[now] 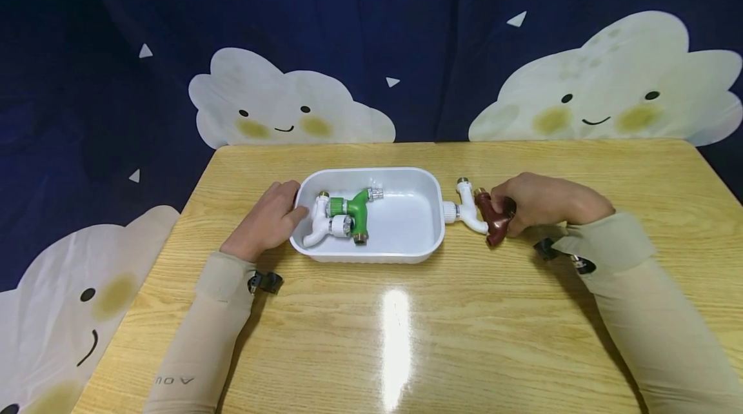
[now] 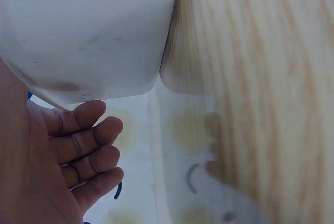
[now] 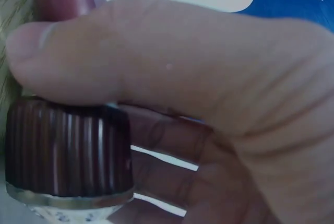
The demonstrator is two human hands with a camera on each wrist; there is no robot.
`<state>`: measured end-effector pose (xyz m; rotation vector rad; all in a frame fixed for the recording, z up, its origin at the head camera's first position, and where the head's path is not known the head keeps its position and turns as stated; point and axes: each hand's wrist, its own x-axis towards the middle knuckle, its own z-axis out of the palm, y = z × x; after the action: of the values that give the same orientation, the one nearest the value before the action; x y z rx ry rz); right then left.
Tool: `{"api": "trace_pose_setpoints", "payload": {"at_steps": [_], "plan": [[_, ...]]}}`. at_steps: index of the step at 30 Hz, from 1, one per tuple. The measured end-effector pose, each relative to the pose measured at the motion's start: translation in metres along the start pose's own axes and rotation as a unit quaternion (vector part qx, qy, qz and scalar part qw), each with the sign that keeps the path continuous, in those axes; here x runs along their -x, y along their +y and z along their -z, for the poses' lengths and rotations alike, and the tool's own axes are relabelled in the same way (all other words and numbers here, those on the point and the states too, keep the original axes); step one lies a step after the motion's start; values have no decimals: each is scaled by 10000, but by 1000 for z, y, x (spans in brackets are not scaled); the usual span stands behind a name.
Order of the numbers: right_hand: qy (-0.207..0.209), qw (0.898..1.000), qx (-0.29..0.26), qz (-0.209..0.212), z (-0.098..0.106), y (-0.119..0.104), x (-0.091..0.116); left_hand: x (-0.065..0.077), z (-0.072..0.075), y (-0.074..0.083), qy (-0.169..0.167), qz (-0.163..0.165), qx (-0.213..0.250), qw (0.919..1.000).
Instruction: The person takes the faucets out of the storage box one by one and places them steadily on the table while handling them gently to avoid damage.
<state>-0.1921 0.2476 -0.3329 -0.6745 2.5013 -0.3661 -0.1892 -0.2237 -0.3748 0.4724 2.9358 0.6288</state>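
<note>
A white plastic basin (image 1: 409, 224) sits on the table, with a white tap (image 1: 318, 224) and a green tap (image 1: 358, 211) lying side by side in its left half. My left hand (image 1: 269, 219) holds the basin's left end, thumb at the rim and fingers (image 2: 86, 145) against the outside. Just right of the basin lies another white tap (image 1: 467, 211), its ribbed handle close to the wall. My right hand (image 1: 548, 198) grips a dark red tap (image 1: 495, 222) beside that white one. The right wrist view shows its ribbed knob (image 3: 68, 151) below my thumb.
The wooden table (image 1: 325, 330) reaches back to a dark blue cloth (image 1: 418, 27) printed with clouds. Wrist cameras (image 1: 266, 282) are strapped over both sleeves. A bright reflection lies on the tabletop in front of the basin.
</note>
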Motion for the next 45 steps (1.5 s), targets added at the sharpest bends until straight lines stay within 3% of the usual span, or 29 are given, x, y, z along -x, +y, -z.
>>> {"api": "trace_pose_setpoints", "payload": {"at_steps": [34, 45], "plan": [[-312, 9989, -211, -292, 2, -1, 0, 1, -2, -3, 88, -128, -16, 9999], [-185, 9990, -344, -237, 3, 2, 2, 0, -2, -2, 121, -153, -9, 9998]]}}
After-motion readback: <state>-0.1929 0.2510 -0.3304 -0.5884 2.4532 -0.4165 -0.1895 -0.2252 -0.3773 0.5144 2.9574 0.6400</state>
